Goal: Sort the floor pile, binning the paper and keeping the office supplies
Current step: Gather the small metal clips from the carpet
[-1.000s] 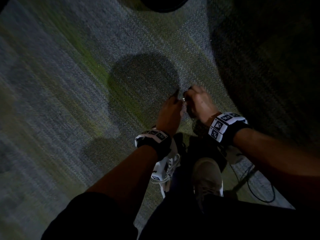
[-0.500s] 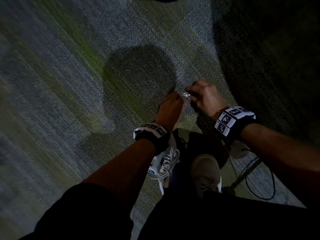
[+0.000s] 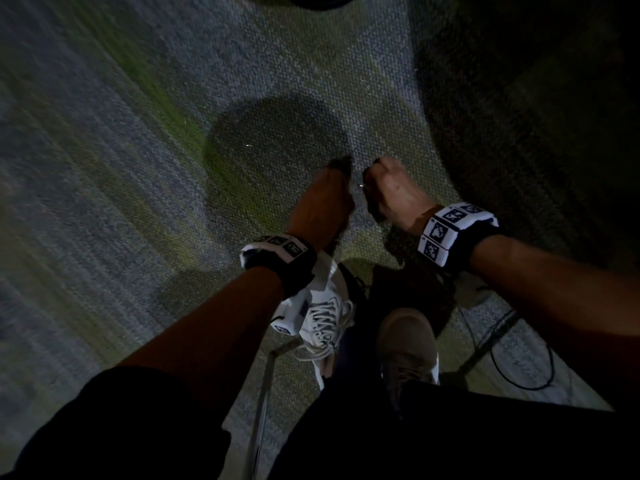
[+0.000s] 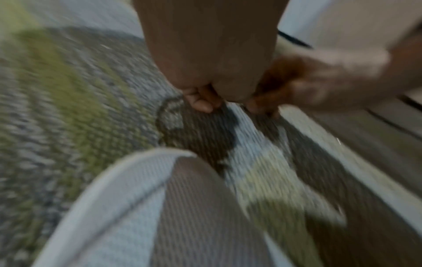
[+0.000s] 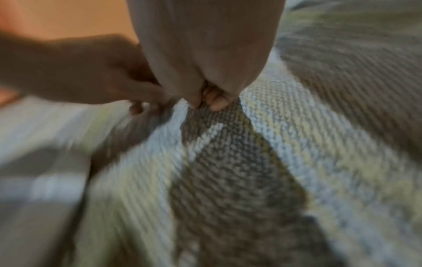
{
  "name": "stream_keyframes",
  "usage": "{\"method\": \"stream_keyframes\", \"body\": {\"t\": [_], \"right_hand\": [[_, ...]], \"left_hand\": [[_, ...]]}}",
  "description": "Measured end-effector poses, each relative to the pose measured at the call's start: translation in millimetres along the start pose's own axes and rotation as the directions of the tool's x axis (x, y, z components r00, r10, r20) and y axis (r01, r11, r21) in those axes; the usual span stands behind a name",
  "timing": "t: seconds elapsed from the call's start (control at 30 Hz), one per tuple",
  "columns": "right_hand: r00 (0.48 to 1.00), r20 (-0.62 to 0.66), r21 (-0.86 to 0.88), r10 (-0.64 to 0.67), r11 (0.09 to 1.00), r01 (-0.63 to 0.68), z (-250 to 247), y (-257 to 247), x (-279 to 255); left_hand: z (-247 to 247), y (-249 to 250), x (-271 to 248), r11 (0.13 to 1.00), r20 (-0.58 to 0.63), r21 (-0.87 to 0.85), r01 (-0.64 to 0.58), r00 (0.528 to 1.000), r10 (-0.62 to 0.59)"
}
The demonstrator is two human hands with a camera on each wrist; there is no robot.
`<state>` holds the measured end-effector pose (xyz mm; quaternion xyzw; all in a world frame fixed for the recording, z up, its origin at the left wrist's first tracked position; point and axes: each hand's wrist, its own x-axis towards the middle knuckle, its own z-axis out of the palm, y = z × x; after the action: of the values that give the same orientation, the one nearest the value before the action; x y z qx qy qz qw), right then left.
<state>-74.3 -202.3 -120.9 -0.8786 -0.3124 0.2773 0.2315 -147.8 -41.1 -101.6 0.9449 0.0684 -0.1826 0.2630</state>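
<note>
The scene is dim, over grey-green carpet. My right hand is curled into a fist low over the floor, and a small shiny metal clip shows at its thumb side. In the right wrist view its fingertips pinch together just above the carpet. My left hand is close beside it with a narrow gap between them. Its fingers curl toward the palm, and whatever is inside is hidden. Another tiny bright speck lies on the carpet to the left.
A white laced sneaker and a grey shoe stand just behind my hands. A black cable loops on the floor at the right. A dark round object sits at the top edge. Deep shadow covers the right side.
The hands were touching around the shiny clip. They have drawn slightly apart, and the clip stays at the right hand. The view has shifted a little.
</note>
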Motion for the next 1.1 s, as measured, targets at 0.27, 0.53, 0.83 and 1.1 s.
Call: {"method": "stream_keyframes", "body": {"t": [0.27, 0.53, 0.83, 1.1], "right_hand": [[0.924, -0.153, 0.513, 0.35, 0.827, -0.229, -16, 12, -14], [0.892, -0.188, 0.494, 0.41, 0.825, -0.275, -28, 21, -30], [0.885, -0.225, 0.448, 0.407, 0.85, -0.277, -147, -28, -47], [0.848, -0.491, 0.378, 0.198, 0.926, 0.003, -361, -145, -68]], "left_hand": [[-17, -10, -9, 0.965, -0.03, -0.231, 0.126, 0.99, -0.137], [-33, -11, -10, 0.908, -0.057, -0.365, 0.206, 0.969, -0.242], [-157, 35, -14, 0.836, -0.218, -0.544, 0.076, 0.949, -0.227], [-370, 157, -37, 0.895, -0.552, -0.4, -0.198, 0.832, -0.062]]}}
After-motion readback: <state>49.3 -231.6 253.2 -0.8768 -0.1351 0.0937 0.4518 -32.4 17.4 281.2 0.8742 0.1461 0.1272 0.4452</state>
